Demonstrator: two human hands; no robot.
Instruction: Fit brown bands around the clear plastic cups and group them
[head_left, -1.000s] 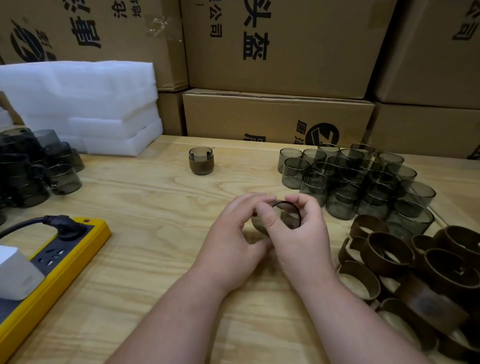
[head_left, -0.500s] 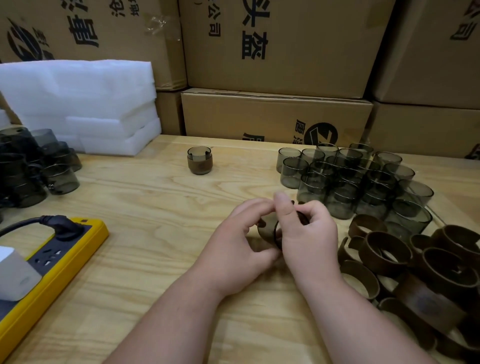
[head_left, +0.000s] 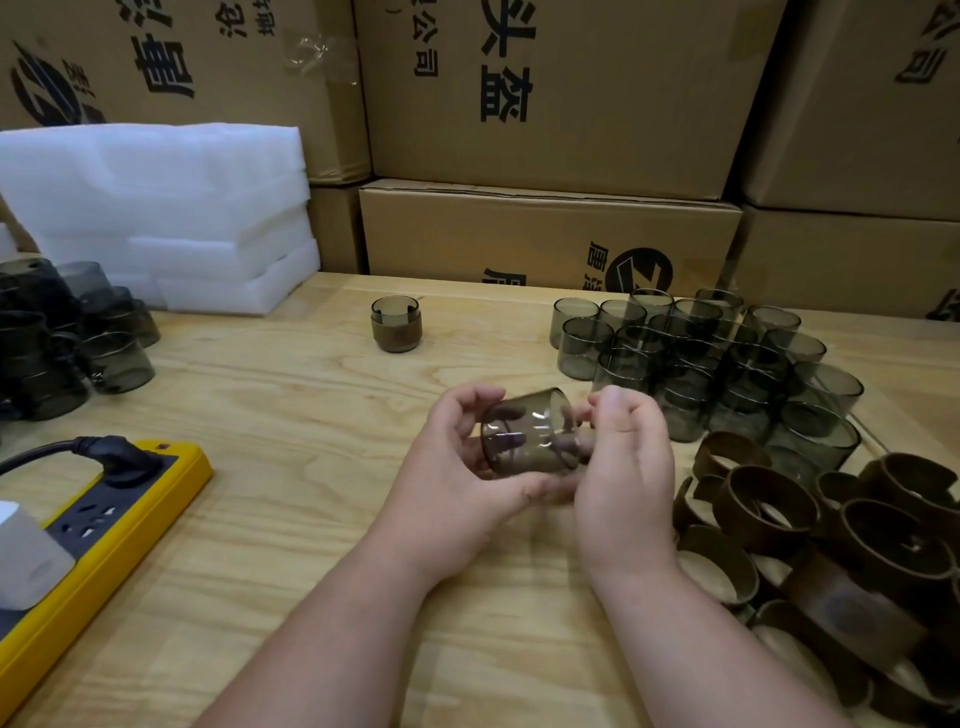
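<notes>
A packing or light-assembly workstation in a storeroom is shown. Printed cardboard cartons (head_left: 550, 93) are stacked as a wall directly behind a pale wooden worktable (head_left: 291, 415). White foam packing sheets (head_left: 156, 208) are piled at the far left of the table. Identical parts are laid out in batches: unbanded smoky clear cups (head_left: 701, 364) grouped at the right, and loose brown bands (head_left: 831, 530) heaped nearer. A yellow power strip (head_left: 98, 525) lies at the left edge.
</notes>
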